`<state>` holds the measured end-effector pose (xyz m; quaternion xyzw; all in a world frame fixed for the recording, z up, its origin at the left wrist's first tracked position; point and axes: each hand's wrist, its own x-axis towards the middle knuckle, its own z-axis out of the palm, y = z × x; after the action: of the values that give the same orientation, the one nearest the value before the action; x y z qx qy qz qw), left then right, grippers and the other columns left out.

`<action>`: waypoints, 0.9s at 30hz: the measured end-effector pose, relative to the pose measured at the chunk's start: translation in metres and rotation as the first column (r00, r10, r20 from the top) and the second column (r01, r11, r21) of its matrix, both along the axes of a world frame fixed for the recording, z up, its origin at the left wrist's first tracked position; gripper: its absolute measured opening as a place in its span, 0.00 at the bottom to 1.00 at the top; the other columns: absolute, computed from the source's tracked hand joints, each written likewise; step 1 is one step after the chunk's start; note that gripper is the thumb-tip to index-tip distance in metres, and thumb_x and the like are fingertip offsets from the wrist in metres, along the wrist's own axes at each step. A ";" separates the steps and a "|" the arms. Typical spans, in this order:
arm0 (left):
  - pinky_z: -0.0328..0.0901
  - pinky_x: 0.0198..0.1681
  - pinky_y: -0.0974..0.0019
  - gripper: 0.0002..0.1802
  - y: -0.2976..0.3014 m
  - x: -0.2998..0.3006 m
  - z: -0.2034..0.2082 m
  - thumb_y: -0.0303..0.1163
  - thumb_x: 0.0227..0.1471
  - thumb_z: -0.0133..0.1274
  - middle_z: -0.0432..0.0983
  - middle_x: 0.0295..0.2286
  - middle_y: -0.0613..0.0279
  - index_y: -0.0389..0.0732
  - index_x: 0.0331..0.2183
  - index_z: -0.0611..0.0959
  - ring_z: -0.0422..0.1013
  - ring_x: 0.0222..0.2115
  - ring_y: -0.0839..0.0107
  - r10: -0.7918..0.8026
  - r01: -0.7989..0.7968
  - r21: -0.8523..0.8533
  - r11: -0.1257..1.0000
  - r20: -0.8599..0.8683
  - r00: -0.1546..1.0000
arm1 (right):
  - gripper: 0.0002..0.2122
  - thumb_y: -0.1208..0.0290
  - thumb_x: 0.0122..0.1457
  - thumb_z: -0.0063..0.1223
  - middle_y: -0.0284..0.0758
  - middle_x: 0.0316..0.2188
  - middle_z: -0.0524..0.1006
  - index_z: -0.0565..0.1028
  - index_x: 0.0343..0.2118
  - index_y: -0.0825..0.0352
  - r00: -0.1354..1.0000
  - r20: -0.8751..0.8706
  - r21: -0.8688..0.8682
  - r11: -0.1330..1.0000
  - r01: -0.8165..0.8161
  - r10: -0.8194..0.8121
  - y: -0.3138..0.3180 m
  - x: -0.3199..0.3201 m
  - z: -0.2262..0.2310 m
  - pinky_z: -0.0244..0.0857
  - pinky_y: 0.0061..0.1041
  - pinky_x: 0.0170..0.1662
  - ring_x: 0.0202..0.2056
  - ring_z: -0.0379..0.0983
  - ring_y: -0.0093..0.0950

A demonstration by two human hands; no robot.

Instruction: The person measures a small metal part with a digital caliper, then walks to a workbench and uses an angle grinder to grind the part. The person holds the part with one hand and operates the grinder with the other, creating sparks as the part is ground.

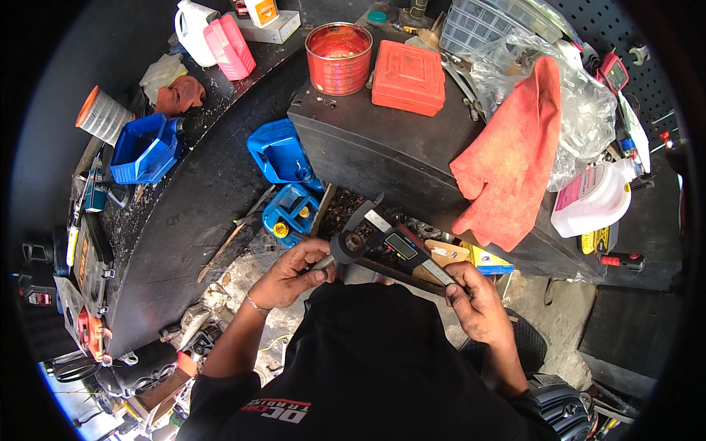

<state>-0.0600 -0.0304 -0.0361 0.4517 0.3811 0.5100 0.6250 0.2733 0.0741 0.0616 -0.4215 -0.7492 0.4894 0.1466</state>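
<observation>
My left hand (288, 273) is closed on the short stem of a dark metal part with a round, ring-like head (348, 246). In my right hand (476, 303) is a digital caliper (409, 253), gripped by the end of its beam. The caliper's display faces up, and its jaws lie by the round head. Whether the jaws touch the metal part cannot be made out. Both hands are in front of my dark shirt, near a shallow box of small dark pieces (344, 204).
Two blue plastic containers (283, 151) stand ahead of my left hand. On the black bench ahead are a red-smeared tin (338, 62), a red case (409, 77), an orange cloth (507, 158) hanging over the edge and a pinkish jug (592, 198). Scattered parts (209, 323) lie at lower left.
</observation>
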 end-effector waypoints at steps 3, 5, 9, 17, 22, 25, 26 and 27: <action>0.66 0.46 0.65 0.21 0.000 0.000 -0.001 0.27 0.64 0.53 0.75 0.37 0.62 0.41 0.57 0.69 0.72 0.39 0.73 0.004 -0.004 0.006 1.000 -0.003 1.000 | 0.08 0.82 0.63 0.49 0.34 0.29 0.73 0.73 0.45 0.72 0.999 -0.035 0.043 0.999 0.000 0.001 0.000 -0.002 -0.003 0.65 0.24 0.32 0.27 0.69 0.21; 0.66 0.46 0.66 0.21 0.000 -0.001 -0.001 0.27 0.64 0.53 0.75 0.37 0.62 0.41 0.57 0.69 0.72 0.39 0.73 0.005 -0.005 0.010 1.000 -0.004 1.000 | 0.08 0.82 0.63 0.49 0.33 0.27 0.72 0.72 0.45 0.72 1.000 -0.031 0.049 0.999 0.003 -0.001 0.000 -0.002 -0.003 0.64 0.24 0.31 0.26 0.69 0.21; 0.66 0.46 0.66 0.21 0.001 -0.002 0.000 0.27 0.64 0.52 0.74 0.37 0.62 0.41 0.57 0.69 0.71 0.39 0.73 -0.003 0.003 0.010 1.000 0.002 1.000 | 0.09 0.77 0.65 0.49 0.44 0.32 0.77 0.72 0.46 0.69 0.999 0.035 -0.059 0.998 0.006 -0.004 0.001 0.001 0.003 0.68 0.34 0.41 0.35 0.75 0.40; 0.66 0.46 0.66 0.21 0.003 -0.003 0.001 0.25 0.64 0.52 0.74 0.37 0.62 0.41 0.57 0.69 0.71 0.39 0.72 0.002 -0.002 0.027 1.000 0.014 1.000 | 0.08 0.81 0.64 0.48 0.30 0.22 0.70 0.72 0.45 0.71 1.000 -0.019 0.096 0.995 -0.013 0.015 0.001 -0.004 -0.003 0.62 0.23 0.30 0.25 0.66 0.20; 0.66 0.46 0.65 0.21 0.004 -0.006 0.003 0.25 0.64 0.52 0.74 0.37 0.61 0.41 0.57 0.68 0.72 0.39 0.72 -0.009 0.009 0.023 1.000 0.004 1.000 | 0.08 0.77 0.65 0.48 0.39 0.29 0.75 0.72 0.46 0.69 1.000 0.002 -0.039 0.999 0.004 -0.004 0.002 -0.004 0.000 0.66 0.30 0.37 0.31 0.72 0.34; 0.66 0.46 0.65 0.21 0.004 -0.008 0.003 0.25 0.64 0.51 0.74 0.37 0.61 0.41 0.57 0.68 0.71 0.39 0.72 -0.012 0.012 0.020 1.000 -0.008 1.000 | 0.09 0.76 0.65 0.49 0.44 0.32 0.77 0.72 0.47 0.68 1.000 0.023 -0.072 0.997 0.017 -0.015 0.001 -0.004 0.001 0.68 0.34 0.40 0.35 0.76 0.41; 0.66 0.46 0.65 0.21 0.003 -0.008 0.003 0.25 0.64 0.51 0.74 0.37 0.61 0.41 0.57 0.68 0.71 0.39 0.72 -0.013 0.013 0.010 1.000 0.011 1.000 | 0.09 0.76 0.66 0.49 0.44 0.32 0.77 0.72 0.47 0.68 0.999 0.028 -0.071 0.997 0.021 -0.019 0.001 -0.005 0.002 0.68 0.34 0.40 0.35 0.76 0.41; 0.66 0.46 0.65 0.21 0.003 -0.009 0.003 0.25 0.64 0.51 0.74 0.38 0.61 0.41 0.57 0.68 0.71 0.39 0.72 -0.013 0.013 0.009 1.000 0.017 1.000 | 0.09 0.76 0.66 0.49 0.44 0.32 0.77 0.72 0.47 0.68 1.000 0.024 -0.079 0.997 0.019 -0.017 0.001 -0.005 0.002 0.68 0.34 0.40 0.34 0.75 0.41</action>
<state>-0.0685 -0.0274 -0.0327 0.4527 0.3705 0.5113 0.6296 0.2681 0.0749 0.0635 -0.4395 -0.7271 0.5123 0.1255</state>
